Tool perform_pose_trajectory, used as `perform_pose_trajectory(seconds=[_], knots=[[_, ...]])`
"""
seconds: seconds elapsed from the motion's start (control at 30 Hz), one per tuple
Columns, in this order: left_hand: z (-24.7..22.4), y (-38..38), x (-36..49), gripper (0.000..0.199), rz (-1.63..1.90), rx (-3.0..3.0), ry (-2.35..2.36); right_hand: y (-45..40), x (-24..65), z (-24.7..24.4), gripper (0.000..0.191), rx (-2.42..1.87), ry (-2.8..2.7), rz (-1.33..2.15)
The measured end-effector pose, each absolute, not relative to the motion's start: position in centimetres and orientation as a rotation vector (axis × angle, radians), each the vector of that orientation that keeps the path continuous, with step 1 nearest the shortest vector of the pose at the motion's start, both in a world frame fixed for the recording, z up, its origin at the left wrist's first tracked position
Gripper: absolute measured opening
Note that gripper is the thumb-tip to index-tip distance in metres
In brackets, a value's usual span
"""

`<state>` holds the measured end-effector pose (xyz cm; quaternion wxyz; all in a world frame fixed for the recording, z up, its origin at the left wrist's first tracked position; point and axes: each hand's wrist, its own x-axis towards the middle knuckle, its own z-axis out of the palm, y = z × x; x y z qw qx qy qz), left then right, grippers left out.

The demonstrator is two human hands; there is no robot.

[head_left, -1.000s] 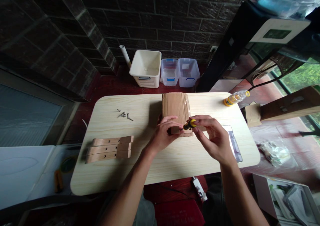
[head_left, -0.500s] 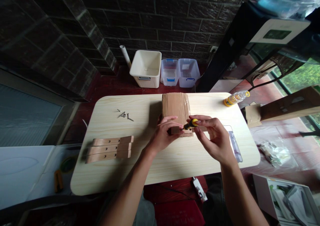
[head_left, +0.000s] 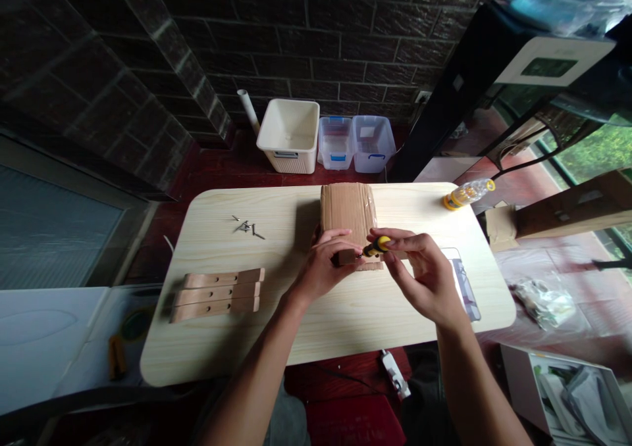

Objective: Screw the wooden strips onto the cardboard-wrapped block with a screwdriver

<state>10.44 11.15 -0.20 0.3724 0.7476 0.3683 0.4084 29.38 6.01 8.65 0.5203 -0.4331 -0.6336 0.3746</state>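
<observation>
Screwdriver (head_left: 378,246), yellow and black, sits pinched in the closed right-hand grip (head_left: 425,276), its tip at a small wooden piece (head_left: 347,257) clasped by the left-hand grip (head_left: 323,265) against a cardboard-wrapped block (head_left: 348,212) on the table (head_left: 306,331). Drilled wooden slats (head_left: 216,295) lie at 8 o'clock, loose screws (head_left: 244,227) at 10 o'clock, and a plastic bottle (head_left: 467,194) at 2 o'clock.

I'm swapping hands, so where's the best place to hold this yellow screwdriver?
Hold the yellow-and-black handle from the right, as your right hand does now. It's the thick end, and the narrow end points left toward your left hand, so that side is probably best left free.
</observation>
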Motion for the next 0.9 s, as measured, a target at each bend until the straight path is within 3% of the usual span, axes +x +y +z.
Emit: perform_pose_trajectory(seconds=[0.9], knots=[[-0.24, 11.14, 10.39, 0.012, 1.055, 1.942, 0.952, 6.29, 29.49, 8.57, 0.013, -1.005, -1.488, 0.907]])
